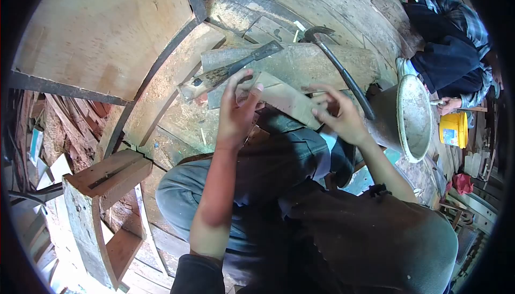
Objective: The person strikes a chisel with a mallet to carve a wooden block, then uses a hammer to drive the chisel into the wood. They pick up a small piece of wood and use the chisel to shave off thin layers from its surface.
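A pale rectangular wooden block [287, 98] lies slantwise between my two hands, above my knees. My left hand [238, 106] is curved around its left end, with the thumb overlapping the edge. At the other end is my right hand [343, 114], its fingers parted and partly bent, thumb close to the block's corner. Beyond my left hand a broad chisel [236, 68] with a worn wooden handle rests across a thick plank [322, 61]. A claw hammer [343, 69] with a dark shaft leans beside my right hand.
A large pale-rimmed bucket [401, 120] stands at the right, with a yellow pail [453, 130] beyond it. Another person [450, 53] sits at the upper right. A plywood panel [102, 31] fills the upper left, above a wooden frame [88, 213]. Shavings litter the plank floor.
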Demonstrator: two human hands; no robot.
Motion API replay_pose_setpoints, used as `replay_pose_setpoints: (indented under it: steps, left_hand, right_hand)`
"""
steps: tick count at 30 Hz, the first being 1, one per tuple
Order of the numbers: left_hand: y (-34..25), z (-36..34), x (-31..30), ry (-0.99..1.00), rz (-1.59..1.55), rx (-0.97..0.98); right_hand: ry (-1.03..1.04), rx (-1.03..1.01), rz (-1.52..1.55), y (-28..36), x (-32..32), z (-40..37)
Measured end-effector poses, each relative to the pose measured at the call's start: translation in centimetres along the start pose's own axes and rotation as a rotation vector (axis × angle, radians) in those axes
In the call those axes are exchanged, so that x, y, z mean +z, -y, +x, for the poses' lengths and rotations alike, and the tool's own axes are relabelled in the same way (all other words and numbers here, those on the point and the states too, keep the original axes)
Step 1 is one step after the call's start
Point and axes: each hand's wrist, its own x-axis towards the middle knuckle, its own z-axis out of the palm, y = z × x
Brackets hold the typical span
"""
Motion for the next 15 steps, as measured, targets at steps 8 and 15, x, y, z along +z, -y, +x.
replay_pose_setpoints:
  steps: [8,15]
  left_hand:
    - [-1.4,-0.2,-1.9,-0.046,0.726,0.284]
    - [-1.1,0.0,-1.7,0.037,0.858,0.402]
  right_hand:
    - [-0.426,-0.433,-0.611,0.2,-4.3,4.5]
    - [-0.335,-0.35,-0.744,-1.7,-3.8,1.1]
